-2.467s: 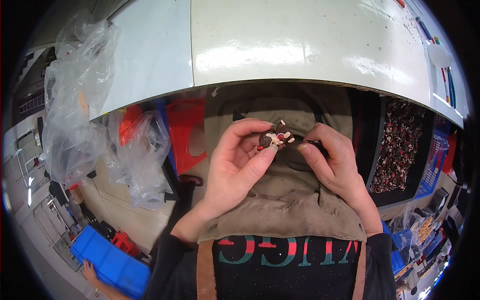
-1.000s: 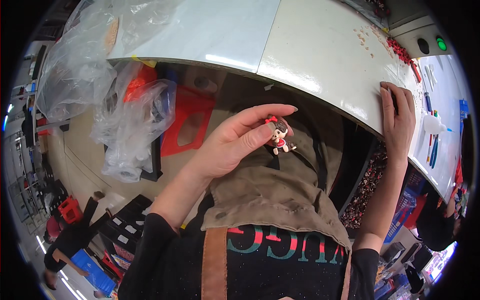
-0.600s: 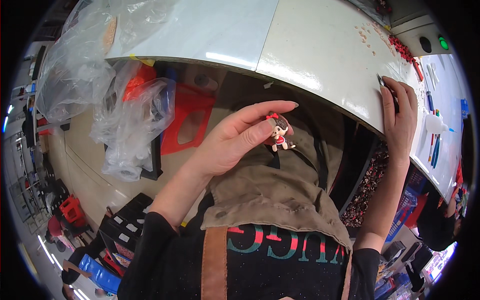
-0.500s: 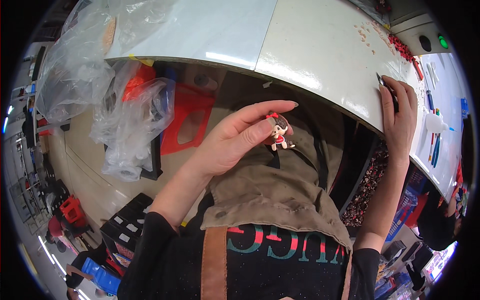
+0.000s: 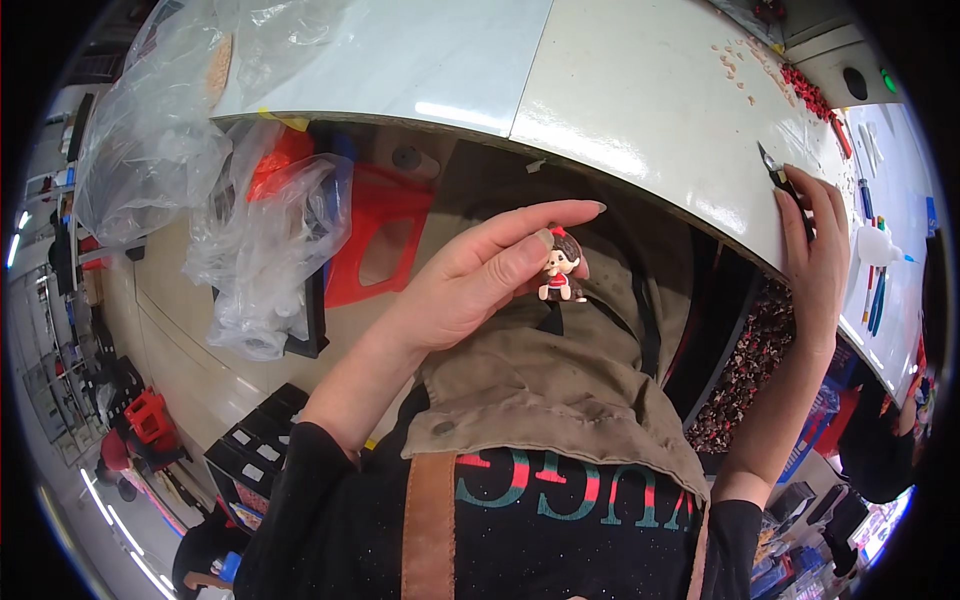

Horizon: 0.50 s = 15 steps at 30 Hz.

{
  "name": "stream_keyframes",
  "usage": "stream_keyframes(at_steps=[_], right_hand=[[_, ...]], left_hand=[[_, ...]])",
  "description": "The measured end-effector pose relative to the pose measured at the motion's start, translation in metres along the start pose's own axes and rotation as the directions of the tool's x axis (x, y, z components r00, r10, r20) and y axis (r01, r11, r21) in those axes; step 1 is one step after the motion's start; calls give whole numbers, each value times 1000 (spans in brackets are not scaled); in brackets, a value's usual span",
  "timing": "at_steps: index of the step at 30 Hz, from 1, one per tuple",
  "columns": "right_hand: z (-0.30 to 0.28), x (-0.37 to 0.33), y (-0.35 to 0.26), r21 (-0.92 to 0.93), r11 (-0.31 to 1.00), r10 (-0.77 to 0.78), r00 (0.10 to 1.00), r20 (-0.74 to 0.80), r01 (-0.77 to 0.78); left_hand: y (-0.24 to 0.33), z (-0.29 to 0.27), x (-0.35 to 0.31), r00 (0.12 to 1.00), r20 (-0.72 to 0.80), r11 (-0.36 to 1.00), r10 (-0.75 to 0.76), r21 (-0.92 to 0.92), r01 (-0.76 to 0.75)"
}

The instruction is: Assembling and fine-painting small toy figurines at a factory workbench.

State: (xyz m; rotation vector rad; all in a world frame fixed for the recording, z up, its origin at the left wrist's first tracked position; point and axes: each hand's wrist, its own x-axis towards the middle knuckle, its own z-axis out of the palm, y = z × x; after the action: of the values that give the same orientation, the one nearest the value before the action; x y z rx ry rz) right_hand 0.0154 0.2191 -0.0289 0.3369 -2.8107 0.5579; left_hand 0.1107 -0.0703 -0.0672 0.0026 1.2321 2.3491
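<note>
A small doll figurine [image 5: 562, 272] with dark brown hair, a red bow and a red top is pinched between the thumb and fingers of my left hand [image 5: 475, 275], above my apron. My left index finger stretches out past the figurine's head. Over at the right, on the white tabletop [image 5: 640, 110], my right hand [image 5: 815, 225] has its fingers around the black handle of a craft knife [image 5: 784, 184]. The pointed metal blade lies bare and points away from me. My right palm hides part of the handle.
Pale flakes [image 5: 735, 65] and red pieces [image 5: 805, 95] lie at the table's far right. Pens and a white bottle [image 5: 875, 246] stand beyond my right hand. Below the table edge are a bin of dark and red bits [image 5: 735, 385], a red stool [image 5: 375, 235] and plastic bags [image 5: 265, 250].
My right hand has shifted slightly right and nearer to me, and more of the craft knife shows. The figurine has turned more upright and front-on in my left hand.
</note>
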Motion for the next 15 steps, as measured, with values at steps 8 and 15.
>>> stream_keyframes(at_steps=[8, 15], right_hand=[[-6, -10, 7, 180, 981, -76, 997, -1, 75], [-26, -29, -39, 604, 793, -280, 929, 241, 82]], left_hand=[[-6, 0, -1, 999, 52, 996, -14, -88, 18], [-12, 1, 5, 997, 73, 997, -9, -76, 14]])
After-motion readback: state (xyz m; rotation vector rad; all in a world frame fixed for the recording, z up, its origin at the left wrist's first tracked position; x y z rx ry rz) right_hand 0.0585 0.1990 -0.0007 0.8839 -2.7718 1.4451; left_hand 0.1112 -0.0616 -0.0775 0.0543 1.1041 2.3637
